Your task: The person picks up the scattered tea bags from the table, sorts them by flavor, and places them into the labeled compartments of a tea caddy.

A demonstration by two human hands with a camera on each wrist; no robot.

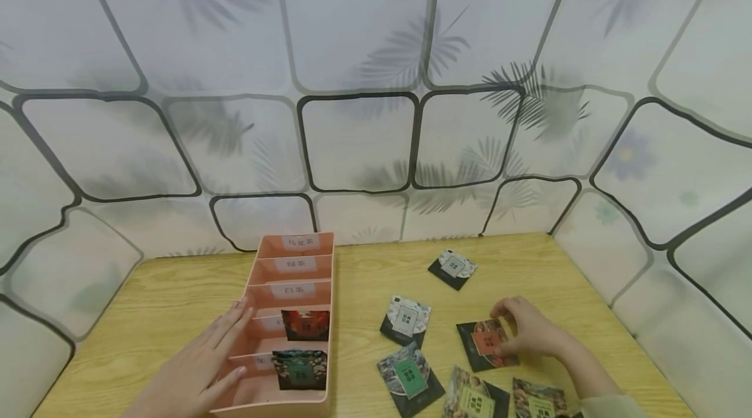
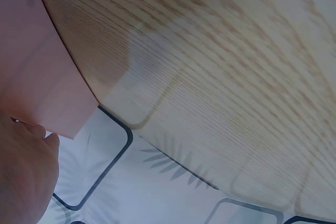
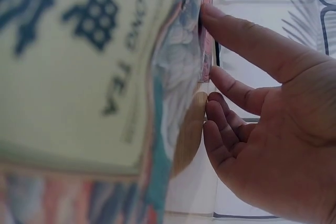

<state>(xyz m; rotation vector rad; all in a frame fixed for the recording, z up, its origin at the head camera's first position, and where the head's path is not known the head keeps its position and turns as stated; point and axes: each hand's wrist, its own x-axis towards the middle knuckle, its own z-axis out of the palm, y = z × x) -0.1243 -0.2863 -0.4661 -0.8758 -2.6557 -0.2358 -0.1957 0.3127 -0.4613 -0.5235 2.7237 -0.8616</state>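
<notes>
My left hand [image 1: 196,356] lies along the left wall of a pink divided box [image 1: 330,339], its fingers straight at the rim and the thumb over the front compartment. The left wrist view shows this hand [image 2: 26,169] at the edge of the pink wall [image 2: 47,72]. With thumb and fingers, my right hand [image 1: 531,333] pinches the right edge of a red-labelled tea packet [image 1: 478,343] lying on the table. In the right wrist view, the thumb and a fingertip [image 3: 218,77] touch the packet's reddish edge [image 3: 207,51].
A red packet [image 1: 307,325] and a green-labelled packet [image 1: 299,371] stand in the box's near compartments. On the wooden table [image 1: 364,268] lie two white-labelled packets [image 1: 454,266], a green-labelled one [image 1: 410,377] and yellow-green-labelled ones [image 1: 477,400]. Patterned cloth [image 1: 358,144] surrounds the table.
</notes>
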